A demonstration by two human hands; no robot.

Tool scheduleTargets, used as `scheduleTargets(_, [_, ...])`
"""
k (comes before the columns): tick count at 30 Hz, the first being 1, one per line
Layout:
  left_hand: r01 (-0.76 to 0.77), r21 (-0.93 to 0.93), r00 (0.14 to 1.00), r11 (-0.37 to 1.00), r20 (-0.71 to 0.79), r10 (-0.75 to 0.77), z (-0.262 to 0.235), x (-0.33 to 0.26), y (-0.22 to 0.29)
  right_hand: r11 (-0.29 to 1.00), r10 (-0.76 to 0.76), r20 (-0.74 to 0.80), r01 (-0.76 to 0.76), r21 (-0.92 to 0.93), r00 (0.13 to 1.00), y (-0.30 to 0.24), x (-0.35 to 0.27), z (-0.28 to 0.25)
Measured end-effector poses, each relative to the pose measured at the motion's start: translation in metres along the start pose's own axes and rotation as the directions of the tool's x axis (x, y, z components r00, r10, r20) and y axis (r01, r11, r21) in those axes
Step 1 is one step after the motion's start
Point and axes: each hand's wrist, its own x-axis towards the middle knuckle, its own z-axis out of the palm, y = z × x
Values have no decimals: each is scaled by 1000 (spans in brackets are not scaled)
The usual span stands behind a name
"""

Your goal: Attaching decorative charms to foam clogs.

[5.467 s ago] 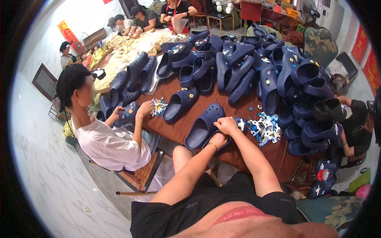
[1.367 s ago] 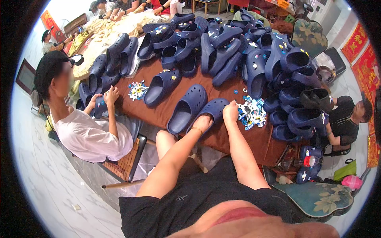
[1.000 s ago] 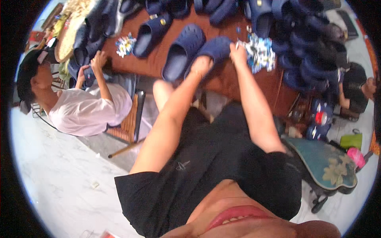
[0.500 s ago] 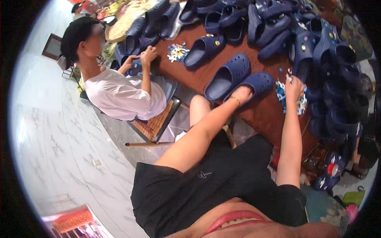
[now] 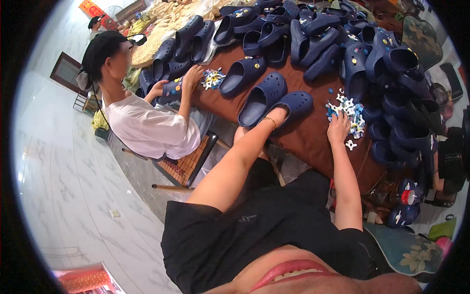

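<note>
My left hand grips the heel end of a navy clog lying on the brown table. A second navy clog lies just left of it. My right hand reaches into a heap of small white and blue shoe charms, fingers down among them; whether it holds one I cannot tell. One loose white charm lies nearer the table edge.
Many more navy clogs are heaped at the right and across the back of the table. A person in a white shirt sits at the left on a chair, holding a clog by another charm pile. Pale marble floor lies left.
The view has swung about as my head moved. My left hand stays on the clog's heel; my right hand has gone from the clog to the charm heap on the right.
</note>
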Motion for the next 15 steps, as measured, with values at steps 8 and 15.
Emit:
scheduleTargets(8, [63,-27,997,998,-45,-64,-5,7,66,993,0,-122,15,119,993,35,1,4])
scheduleTargets(15, [339,-195,933,921,193,-302,35,-53,88,996,58,-20,-60,-73,998,52,2,-4])
